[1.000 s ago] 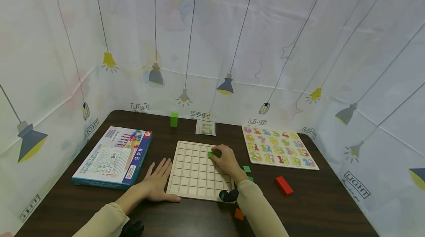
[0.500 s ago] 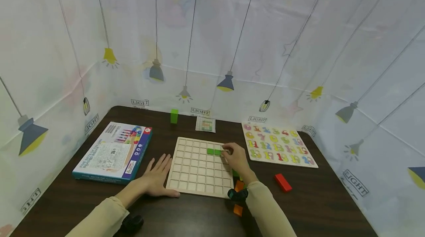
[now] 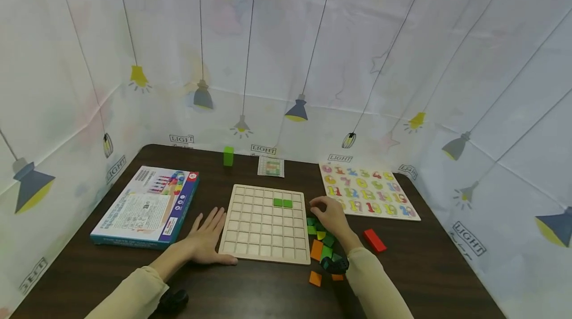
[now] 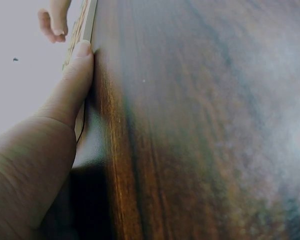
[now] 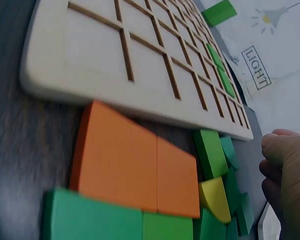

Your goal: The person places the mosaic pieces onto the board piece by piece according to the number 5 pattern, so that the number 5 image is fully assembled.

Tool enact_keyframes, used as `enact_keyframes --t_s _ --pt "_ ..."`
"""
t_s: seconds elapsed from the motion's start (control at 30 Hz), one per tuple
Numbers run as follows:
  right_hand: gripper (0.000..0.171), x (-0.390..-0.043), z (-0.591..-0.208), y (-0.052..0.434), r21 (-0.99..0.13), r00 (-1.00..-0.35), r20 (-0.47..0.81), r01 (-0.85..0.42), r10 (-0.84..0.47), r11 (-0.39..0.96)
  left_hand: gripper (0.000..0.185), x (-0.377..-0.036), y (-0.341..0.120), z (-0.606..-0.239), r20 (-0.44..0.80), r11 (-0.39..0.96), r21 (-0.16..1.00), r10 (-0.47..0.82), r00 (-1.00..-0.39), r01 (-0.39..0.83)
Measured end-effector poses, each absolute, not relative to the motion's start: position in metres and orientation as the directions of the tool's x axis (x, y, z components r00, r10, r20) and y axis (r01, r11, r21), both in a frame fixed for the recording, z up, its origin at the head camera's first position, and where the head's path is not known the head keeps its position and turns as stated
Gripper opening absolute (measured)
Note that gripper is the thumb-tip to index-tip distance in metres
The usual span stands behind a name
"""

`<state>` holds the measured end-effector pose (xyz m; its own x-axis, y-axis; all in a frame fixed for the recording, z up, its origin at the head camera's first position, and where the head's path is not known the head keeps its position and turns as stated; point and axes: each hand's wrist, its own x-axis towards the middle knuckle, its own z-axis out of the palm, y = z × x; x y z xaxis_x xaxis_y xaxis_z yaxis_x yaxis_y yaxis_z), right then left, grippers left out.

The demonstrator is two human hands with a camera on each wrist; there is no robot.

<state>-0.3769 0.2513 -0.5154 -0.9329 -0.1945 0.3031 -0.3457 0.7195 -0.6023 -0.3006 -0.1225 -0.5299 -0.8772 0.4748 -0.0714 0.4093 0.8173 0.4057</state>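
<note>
A pale wooden grid board [image 3: 263, 224] lies on the dark table [image 3: 424, 269]. A green block [image 3: 282, 203] sits in two cells of its second row, also seen low in the right wrist view [image 5: 222, 75]. My left hand [image 3: 207, 237] lies flat on the table, its thumb [image 4: 72, 80] against the board's left edge [image 4: 87, 20]. My right hand [image 3: 328, 212] hovers over a pile of green, yellow and orange blocks [image 3: 319, 234] just right of the board, fingers loosely curled, holding nothing that shows. An orange block [image 5: 135, 170] lies nearest the board's edge [image 5: 130, 60].
A red block [image 3: 374, 240] lies right of the pile, and a small orange piece [image 3: 315, 278] lies near the front. An upright green block [image 3: 228, 156] and a pattern card [image 3: 270, 166] stand at the back. A number puzzle [image 3: 367, 191] is right, a game box [image 3: 145, 207] left.
My right hand let go of the green block on the board and moved right, off the board, to above the block pile. The left hand stayed put.
</note>
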Motion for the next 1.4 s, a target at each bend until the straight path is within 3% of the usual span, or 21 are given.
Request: enact_keyframes --t_s 0.17,0.53,0.83,1.13,1.4 --pt "0.014 -0.369 -0.516 0.263 -0.598 -0.932 0.303 -0.347 -0.198 0.723 0.128 -0.298 -0.125 -0.533 -0.049 0.795 0.436 0.490 -0.871 0.422" --pt "0.015 -0.365 -0.519 0.287 -0.583 -0.926 0.324 -0.358 -0.195 0.729 0.129 -0.305 -0.127 -0.550 -0.072 0.851 0.350 0.440 -0.895 0.391" --pt "0.016 -0.358 -0.521 0.293 -0.565 -0.920 0.343 -0.364 -0.190 0.741 0.129 -0.304 -0.128 -0.552 -0.048 0.841 0.358 0.450 -0.892 0.405" --pt "0.016 -0.346 -0.519 0.275 -0.572 -0.910 0.302 -0.413 -0.286 0.709 0.126 -0.299 -0.127 -0.540 -0.041 0.814 0.402 0.473 -0.880 0.419" --pt "0.018 -0.339 -0.519 0.269 -0.484 -0.886 0.248 -0.464 -0.392 0.742 0.122 -0.294 -0.122 -0.519 -0.078 0.827 0.363 0.486 -0.870 0.429"
